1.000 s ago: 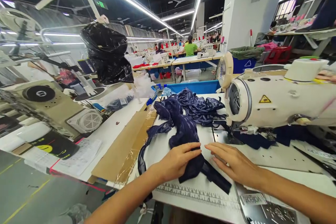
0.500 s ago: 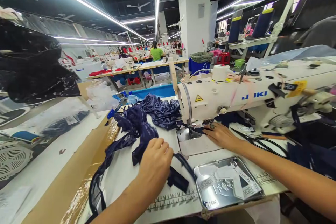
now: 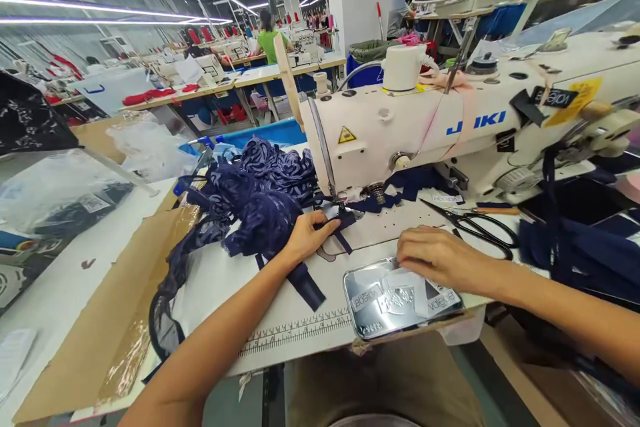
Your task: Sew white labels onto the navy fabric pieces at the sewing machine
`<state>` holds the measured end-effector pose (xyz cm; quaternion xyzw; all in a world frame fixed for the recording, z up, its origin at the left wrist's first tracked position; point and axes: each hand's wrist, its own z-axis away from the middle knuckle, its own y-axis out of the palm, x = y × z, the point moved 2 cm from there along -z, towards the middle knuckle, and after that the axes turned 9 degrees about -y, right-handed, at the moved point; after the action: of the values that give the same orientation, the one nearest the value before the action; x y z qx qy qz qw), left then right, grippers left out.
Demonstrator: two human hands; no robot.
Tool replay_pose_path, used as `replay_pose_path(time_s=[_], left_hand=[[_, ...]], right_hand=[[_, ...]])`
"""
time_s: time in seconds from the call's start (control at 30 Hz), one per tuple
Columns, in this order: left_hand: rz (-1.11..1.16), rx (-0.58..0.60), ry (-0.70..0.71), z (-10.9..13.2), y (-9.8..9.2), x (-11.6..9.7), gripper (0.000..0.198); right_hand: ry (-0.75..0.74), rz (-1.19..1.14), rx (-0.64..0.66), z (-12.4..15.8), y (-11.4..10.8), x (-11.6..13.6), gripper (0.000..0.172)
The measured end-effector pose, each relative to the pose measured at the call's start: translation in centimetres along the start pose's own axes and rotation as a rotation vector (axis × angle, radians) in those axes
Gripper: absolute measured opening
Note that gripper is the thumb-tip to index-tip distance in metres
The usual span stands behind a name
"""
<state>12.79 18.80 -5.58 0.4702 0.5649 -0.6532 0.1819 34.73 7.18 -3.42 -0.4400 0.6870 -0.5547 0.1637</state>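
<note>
Surface (image 3: 215, 280): it filled the lower half of the frame, pale, and bore everything I worked among.
Sewing machine (image 3: 380, 123): it crossed from centre to right edge, its needle end (image 3: 341, 205) facing my left side, which seemed to leave bulky cloth room at left.
Navy garment (image 3: 270, 220): it lay left of centre, its edge reaching the needle end; I judged it bunched there so that only that edge sat by the needle.
Ruffled navy heap (image 3: 275, 167): it sat just behind, probably kept close for easy reach.
Metal tray (image 3: 360, 318): it rested lower right of centre, near the front edge, likely so that my right side could dip into it.
Scissors (image 3: 456, 219): they lay right of centre, handles towards me, handy for a grab, I would say.
Left hand (image 3: 310, 235): my wrist was low, fingers bent, thumb and fingertips pinching the garment's edge beside the needle.
Right hand (image 3: 435, 253): it arched palm-down over the tray's far right side, fingers curled under; whether they gripped anything I could not tell.
Labels (image 3: 400, 297): printed slips lay loose in the tray, presumably gathered there against straying.
</note>
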Motion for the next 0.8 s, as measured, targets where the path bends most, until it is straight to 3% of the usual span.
replay_pose_path(time_s=[0.17,0.27,0.4,0.5,0.67,0.8], left_hand=[[-0.091,-0.008,0.037,1.1,0.9,-1.1,0.033],[-0.147,0.005,0.046,2.0,1.4,-2.2,0.016],[-0.131,-0.01,-0.035,2.6,1.5,-2.9,0.01],[0.006,-0.003,-0.154,2.8,1.4,-2.4,0.022],[0.335,0.157,-0.351,3.0,1.2,-1.3,0.027],[0.487,0.182,-0.405,3.3,1.0,-0.8,0.034]], right_hand=[[-0.039,0.048,0.199,-0.9,2.0,2.4,0.015],[-0.038,0.032,0.241,-1.7,3.2,2.9,0.007],[0.039,-0.014,0.268,-2.3,3.9,3.6,0.008],[0.058,-0.053,0.266,-2.4,3.8,4.4,0.012],[-0.065,-0.11,0.256,-2.6,3.7,5.0,0.018],[0.01,-0.193,0.12,-2.7,3.1,4.1,0.015]])
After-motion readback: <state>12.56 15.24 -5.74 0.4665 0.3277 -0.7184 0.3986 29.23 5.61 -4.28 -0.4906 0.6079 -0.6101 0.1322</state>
